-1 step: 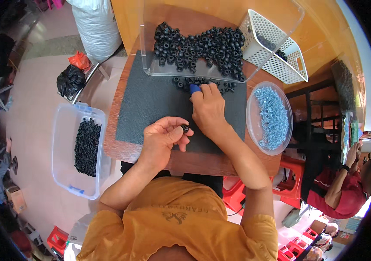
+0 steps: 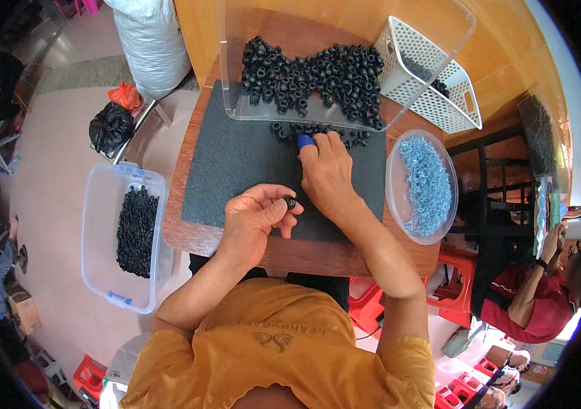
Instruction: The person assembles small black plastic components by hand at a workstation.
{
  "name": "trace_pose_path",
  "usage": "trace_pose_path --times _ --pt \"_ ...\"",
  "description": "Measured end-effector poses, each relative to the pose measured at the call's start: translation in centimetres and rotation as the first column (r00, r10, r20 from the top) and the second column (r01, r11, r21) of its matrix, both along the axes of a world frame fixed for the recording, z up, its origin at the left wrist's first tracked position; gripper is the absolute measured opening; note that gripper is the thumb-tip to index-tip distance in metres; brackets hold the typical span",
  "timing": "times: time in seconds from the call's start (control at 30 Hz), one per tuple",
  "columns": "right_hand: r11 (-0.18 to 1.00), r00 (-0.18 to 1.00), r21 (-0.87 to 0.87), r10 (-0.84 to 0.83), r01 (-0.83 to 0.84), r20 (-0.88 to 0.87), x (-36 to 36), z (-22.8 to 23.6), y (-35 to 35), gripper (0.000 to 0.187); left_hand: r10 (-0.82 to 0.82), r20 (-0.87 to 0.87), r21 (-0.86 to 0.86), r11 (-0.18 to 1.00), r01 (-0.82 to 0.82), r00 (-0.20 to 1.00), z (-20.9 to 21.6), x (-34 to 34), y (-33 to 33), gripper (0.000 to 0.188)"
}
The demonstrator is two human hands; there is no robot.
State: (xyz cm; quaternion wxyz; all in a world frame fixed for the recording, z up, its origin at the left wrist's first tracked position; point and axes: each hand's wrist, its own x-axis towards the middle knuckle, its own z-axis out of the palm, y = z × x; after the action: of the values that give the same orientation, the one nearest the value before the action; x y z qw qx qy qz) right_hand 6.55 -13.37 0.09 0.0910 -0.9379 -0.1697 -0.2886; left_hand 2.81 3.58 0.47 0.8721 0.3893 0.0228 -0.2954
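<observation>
Above the near part of the dark mat (image 2: 236,150), my left hand (image 2: 257,213) pinches one small black ring-shaped part (image 2: 290,202) between thumb and fingertips. Farther forward, my right hand (image 2: 326,172) is over loose black parts (image 2: 282,129) at the mat's far side, its fingers curled down. A blue cover or piece (image 2: 304,140) shows at one of its fingertips. What those fingertips hold, if anything, is hidden. Just beyond them is the rim of a clear plastic bin (image 2: 256,116), with many black ring-shaped parts (image 2: 331,71) inside.
Right of the mat, a round clear tub (image 2: 455,198) holds small light-blue pieces. A white perforated basket (image 2: 433,102) stands behind it. Low on the left sits a clear box (image 2: 99,238) with more black parts. A person in a dark red top (image 2: 542,303) is at far right.
</observation>
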Motion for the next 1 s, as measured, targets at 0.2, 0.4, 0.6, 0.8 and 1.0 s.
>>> trace_pose_path --times 0.2,0.4,0.6,0.8,1.0 --pt "0.999 0.997 -0.031 -0.030 0.028 -0.073 0.1 -0.1 -0.4 0.012 -0.020 0.001 -0.038 0.999 0.020 1.000 -0.2 0.0 -0.2 0.018" --pt "0.898 0.987 0.439 0.056 0.016 -0.150 -2.6 1.7 0.1 0.014 0.024 -0.016 -0.017 1.000 -0.024 1.000 -0.2 0.1 -0.1 0.019" --pt "0.681 0.972 0.719 0.045 0.140 -0.231 -7.2 4.1 1.2 0.018 -0.001 -0.028 -0.062 0.998 0.000 1.000 0.4 -0.2 -1.4 0.020" --pt "0.865 0.992 0.491 0.047 -0.101 0.120 -7.9 2.7 1.7 0.021 -0.020 -0.038 -0.093 0.996 0.017 0.999 0.3 -0.8 -2.3 0.020" --pt "0.827 0.995 0.560 -0.003 -0.053 0.098 -8.6 2.3 1.8 0.022 0.036 -0.011 -0.058 0.998 -0.037 0.999 0.8 -1.3 -2.8 0.019"
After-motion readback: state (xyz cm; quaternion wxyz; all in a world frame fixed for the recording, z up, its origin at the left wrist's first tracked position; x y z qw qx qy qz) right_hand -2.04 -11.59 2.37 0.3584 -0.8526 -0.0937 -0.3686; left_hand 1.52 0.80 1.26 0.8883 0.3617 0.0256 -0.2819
